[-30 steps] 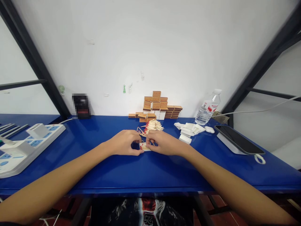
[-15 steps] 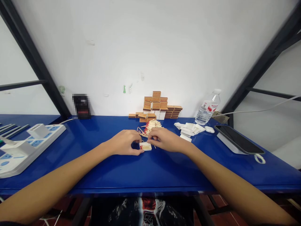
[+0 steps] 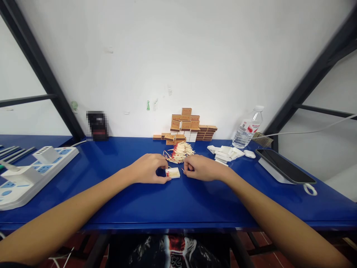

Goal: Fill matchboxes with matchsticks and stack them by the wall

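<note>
A small white matchbox tray (image 3: 173, 173) lies on the blue table with several red-headed matches in it. My left hand (image 3: 149, 169) grips its left end between thumb and fingers. Just right of the tray, my right hand (image 3: 199, 167) is closed in a pinch on a match (image 3: 182, 169), whose red tip shows at the fingertips; the rest of that match is hidden. Behind both hands spreads a loose pile of matches (image 3: 182, 150), partly covered by my right fingers.
Brown matchboxes (image 3: 186, 124) are stacked against the wall. White empty trays (image 3: 227, 152), an earphone case (image 3: 249, 153), a water bottle (image 3: 247, 128) and a propped phone (image 3: 284, 165) stand to the right. A power strip (image 3: 55, 160) lies on the left.
My right hand has drawn back from above the tray to its right, and a match tip now shows at its fingers. My left hand stays on the tray.
</note>
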Motion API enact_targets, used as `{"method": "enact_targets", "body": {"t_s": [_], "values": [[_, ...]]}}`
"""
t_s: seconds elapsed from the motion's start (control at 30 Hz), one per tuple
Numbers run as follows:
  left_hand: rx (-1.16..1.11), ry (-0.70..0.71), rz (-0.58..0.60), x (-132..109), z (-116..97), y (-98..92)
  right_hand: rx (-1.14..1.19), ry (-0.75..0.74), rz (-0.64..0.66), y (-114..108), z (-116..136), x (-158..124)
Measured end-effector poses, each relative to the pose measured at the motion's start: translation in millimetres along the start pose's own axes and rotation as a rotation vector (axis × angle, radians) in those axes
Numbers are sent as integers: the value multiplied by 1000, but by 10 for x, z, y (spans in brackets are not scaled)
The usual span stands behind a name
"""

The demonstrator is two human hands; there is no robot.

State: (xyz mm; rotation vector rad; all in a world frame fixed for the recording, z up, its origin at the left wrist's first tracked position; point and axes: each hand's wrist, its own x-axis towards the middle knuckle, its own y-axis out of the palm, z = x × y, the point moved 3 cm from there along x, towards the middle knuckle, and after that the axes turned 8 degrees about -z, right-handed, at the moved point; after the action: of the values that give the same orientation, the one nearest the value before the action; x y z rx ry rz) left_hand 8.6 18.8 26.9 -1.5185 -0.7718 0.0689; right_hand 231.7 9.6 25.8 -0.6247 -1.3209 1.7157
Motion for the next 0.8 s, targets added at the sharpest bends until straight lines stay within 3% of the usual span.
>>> {"method": "enact_targets", "body": {"t_s": [0.17, 0.3, 0.5, 0.63, 0.8], "values": [[8, 0, 9, -2, -6, 2, -28, -19, -31, -14, 11, 16], [-7, 5, 8, -3, 0, 9, 55, -134, -174, -11, 101, 56], [-12, 20, 0, -4, -6, 3, 178, -253, -231, 98, 226, 98], [-46, 11, 2, -9, -33, -16, 191, -165, -360, 160, 155, 226], [-110, -28, 48, -9, -54, -32, 122, -95, -275, 287, 174, 386]]}}
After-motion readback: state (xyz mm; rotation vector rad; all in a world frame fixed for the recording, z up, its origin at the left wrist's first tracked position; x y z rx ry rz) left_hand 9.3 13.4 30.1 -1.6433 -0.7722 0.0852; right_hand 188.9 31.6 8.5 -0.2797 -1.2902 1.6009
